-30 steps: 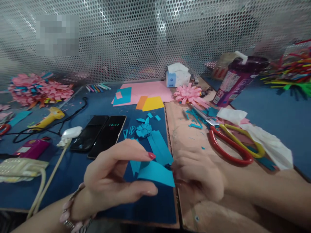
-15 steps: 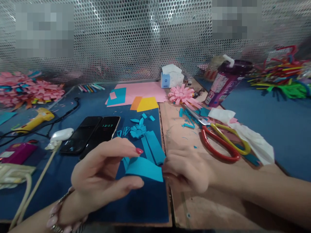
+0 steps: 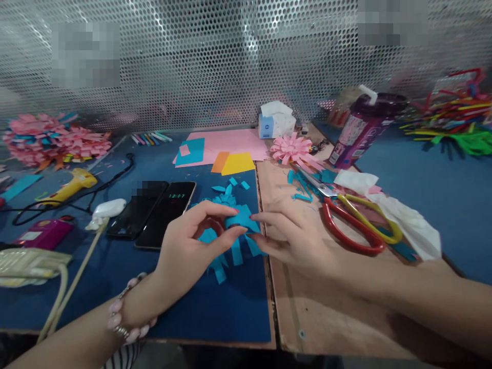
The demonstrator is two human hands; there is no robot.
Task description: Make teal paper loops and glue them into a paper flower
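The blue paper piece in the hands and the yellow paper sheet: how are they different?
The blue paper piece curves between the left hand and right hand; the yellow paper sheet lies flat. The blue paper piece is nearer the camera; the yellow paper sheet is farther. Both are paper.

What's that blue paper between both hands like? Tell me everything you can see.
The blue paper looks plain, thin and matte, bent into a curve. The left hand has it between thumb and forefinger; the right hand has fingertips at its other end. Fingers hide part; it overlaps other blue pieces in view.
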